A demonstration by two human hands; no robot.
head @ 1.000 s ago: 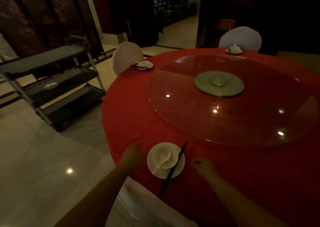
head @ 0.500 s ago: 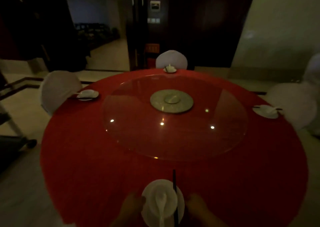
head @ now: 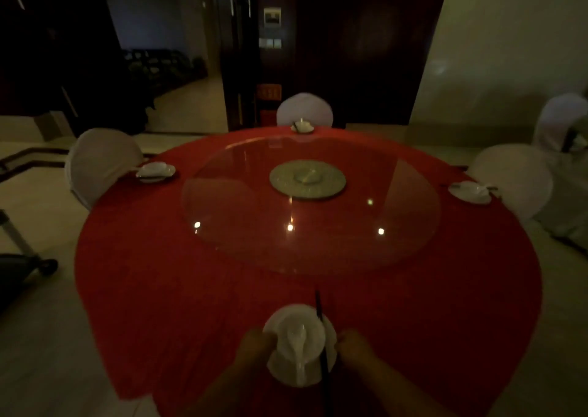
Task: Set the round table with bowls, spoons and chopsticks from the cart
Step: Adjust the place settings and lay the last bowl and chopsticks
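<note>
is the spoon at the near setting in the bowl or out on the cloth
in: the white spoon lies inside the near bowl, its handle pointing back toward the person.

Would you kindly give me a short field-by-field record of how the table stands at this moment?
table: round table, red cloth, glass turntable in the middle
nearest place: spoon in bowl on plate; chopsticks across the plate's right side
hands: left hand at the plate's left rim, right hand at its right rim; grip unclear
other places laid: left setting, far setting, right setting
seating: white-covered chairs behind those three
cart: partly in view at the left edge
</note>
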